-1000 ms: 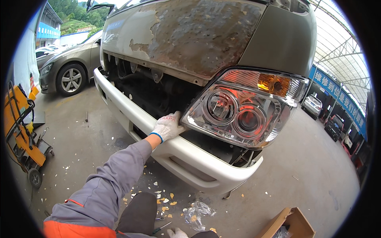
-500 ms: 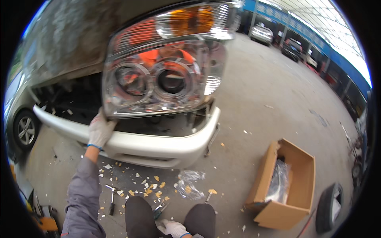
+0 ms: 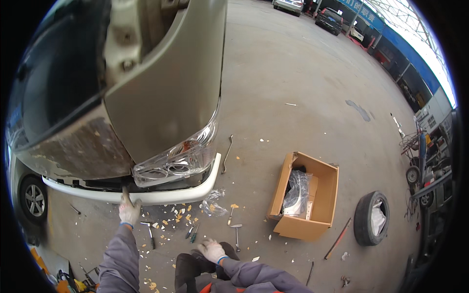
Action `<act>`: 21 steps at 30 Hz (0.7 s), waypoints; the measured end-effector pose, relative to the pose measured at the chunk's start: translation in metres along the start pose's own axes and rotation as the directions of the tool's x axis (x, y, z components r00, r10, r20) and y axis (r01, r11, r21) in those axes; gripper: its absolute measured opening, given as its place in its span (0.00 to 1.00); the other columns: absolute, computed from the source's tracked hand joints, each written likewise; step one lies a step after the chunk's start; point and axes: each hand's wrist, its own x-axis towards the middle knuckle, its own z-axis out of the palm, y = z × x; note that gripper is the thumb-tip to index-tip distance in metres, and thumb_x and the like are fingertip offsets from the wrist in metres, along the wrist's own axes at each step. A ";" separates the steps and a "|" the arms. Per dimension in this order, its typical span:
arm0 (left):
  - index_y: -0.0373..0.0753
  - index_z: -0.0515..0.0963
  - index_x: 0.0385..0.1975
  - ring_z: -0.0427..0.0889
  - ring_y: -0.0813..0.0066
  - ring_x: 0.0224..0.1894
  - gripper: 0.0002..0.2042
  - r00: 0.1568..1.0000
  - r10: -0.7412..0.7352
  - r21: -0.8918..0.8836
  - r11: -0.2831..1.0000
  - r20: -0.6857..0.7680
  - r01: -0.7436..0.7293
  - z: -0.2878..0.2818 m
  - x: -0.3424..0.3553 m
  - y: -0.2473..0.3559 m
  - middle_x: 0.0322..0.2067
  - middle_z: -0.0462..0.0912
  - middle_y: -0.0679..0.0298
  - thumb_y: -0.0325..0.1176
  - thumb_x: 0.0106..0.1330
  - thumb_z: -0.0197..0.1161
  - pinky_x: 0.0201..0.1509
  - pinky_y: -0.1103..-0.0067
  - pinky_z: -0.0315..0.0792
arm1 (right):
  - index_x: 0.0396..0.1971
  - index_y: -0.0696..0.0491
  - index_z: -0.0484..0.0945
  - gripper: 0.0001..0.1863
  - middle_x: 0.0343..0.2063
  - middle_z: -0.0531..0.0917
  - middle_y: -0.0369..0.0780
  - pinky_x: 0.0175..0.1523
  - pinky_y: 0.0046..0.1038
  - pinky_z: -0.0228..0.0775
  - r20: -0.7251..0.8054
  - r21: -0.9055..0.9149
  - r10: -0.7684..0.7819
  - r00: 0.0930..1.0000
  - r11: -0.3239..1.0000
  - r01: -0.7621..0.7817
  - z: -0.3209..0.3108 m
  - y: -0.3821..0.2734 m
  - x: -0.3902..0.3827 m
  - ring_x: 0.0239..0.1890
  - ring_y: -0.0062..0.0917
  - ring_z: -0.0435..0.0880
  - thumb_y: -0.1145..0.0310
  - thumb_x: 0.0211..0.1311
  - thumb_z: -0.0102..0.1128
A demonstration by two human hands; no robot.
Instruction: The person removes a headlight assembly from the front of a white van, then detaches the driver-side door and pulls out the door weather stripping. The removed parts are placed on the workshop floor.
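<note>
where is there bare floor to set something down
Mostly bare floor lies between the metal bar and cardboard box, and a wider patch between the box and parked cars. It's crowded between the white bumper and right hand: loose chips, tools, crumpled plastic.

The view has risen above the headlight, and the sleeve behind the right hand now shows.
</note>
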 end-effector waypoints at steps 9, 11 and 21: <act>0.37 0.83 0.55 0.84 0.50 0.59 0.27 0.504 -0.447 0.306 0.890 0.739 0.339 -0.090 -0.204 -0.015 0.51 0.87 0.46 0.52 0.64 0.65 0.63 0.62 0.76 | 0.50 0.52 0.85 0.22 0.45 0.87 0.53 0.57 0.46 0.77 -0.298 0.221 0.358 0.885 0.928 -0.301 -0.268 -0.015 0.018 0.52 0.51 0.85 0.50 0.72 0.56; 0.38 0.84 0.53 0.85 0.50 0.57 0.25 0.547 -0.461 0.296 0.883 0.699 0.365 -0.099 -0.206 -0.007 0.50 0.88 0.47 0.52 0.65 0.64 0.62 0.62 0.77 | 0.49 0.54 0.85 0.24 0.45 0.86 0.56 0.59 0.47 0.74 -0.330 0.360 0.392 0.858 0.893 -0.270 -0.291 0.013 0.028 0.52 0.54 0.84 0.49 0.73 0.54; 0.35 0.84 0.51 0.87 0.64 0.47 0.20 0.913 -0.149 -0.156 0.962 0.379 0.222 -0.135 0.000 0.353 0.43 0.89 0.53 0.46 0.73 0.60 0.55 0.71 0.77 | 0.46 0.58 0.85 0.22 0.36 0.90 0.49 0.52 0.41 0.78 -0.074 0.451 0.361 0.930 0.844 -0.291 -0.401 0.170 0.154 0.44 0.45 0.89 0.53 0.73 0.55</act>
